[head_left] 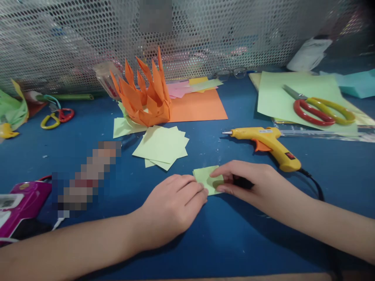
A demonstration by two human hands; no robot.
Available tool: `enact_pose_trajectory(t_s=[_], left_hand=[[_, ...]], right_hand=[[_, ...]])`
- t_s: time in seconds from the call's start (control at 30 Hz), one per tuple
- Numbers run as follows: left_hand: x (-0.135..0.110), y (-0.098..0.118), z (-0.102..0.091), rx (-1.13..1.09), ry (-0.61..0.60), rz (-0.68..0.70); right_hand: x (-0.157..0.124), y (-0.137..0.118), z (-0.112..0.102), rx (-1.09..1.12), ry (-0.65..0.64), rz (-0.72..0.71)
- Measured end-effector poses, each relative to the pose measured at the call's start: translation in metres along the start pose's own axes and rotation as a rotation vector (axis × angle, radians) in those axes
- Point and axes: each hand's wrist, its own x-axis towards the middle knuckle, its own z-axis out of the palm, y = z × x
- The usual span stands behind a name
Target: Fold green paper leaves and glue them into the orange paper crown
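Note:
A small folded square of light green paper (208, 174) lies on the blue table between my hands. My left hand (175, 205) rests over its left edge, fingers together and holding it down. From the right, my right hand (249, 181) has its index fingertip on top of the paper and its thumb at the right edge; its other fingers are curled under and partly hidden. Just beyond lies a fanned stack of light green paper squares (161, 144). The yellow glue gun (260, 134) lies on its side past my right hand, its nozzle pointing left.
Behind the stack stands an orange folded-paper piece (146, 111), beside an orange sheet (199, 105). Scissors (319, 107) lie on green sheets (269, 93) at right; another pair (58, 119) is far left. A magenta device (32, 203) sits at left. Perforated metal panel (187, 39) bounds the back.

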Motion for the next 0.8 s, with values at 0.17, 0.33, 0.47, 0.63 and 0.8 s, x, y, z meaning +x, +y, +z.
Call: enact_pose_trajectory(t_s=[0.17,0.33,0.47,0.63,0.8], left_hand=[[0.0,-0.001,-0.001,-0.053,-0.007,0.006],[0.002,0.004,-0.005,-0.02,-0.059,0.001],[0.003,0.011,-0.007,0.056,-0.071,0.015],[0.0,0.02,-0.007,0.112,-0.059,0.007],[-0.002,0.025,-0.006,0.144,-0.085,0.007]], right_hand=[[-0.001,0.002,0.003,-0.003,0.001,-0.066],[-0.001,0.0,0.003,-0.036,0.003,-0.063],[-0.001,-0.003,0.004,-0.067,0.016,-0.061],[-0.003,-0.007,0.007,-0.117,0.082,-0.091],[-0.003,-0.009,0.006,-0.172,0.062,-0.095]])
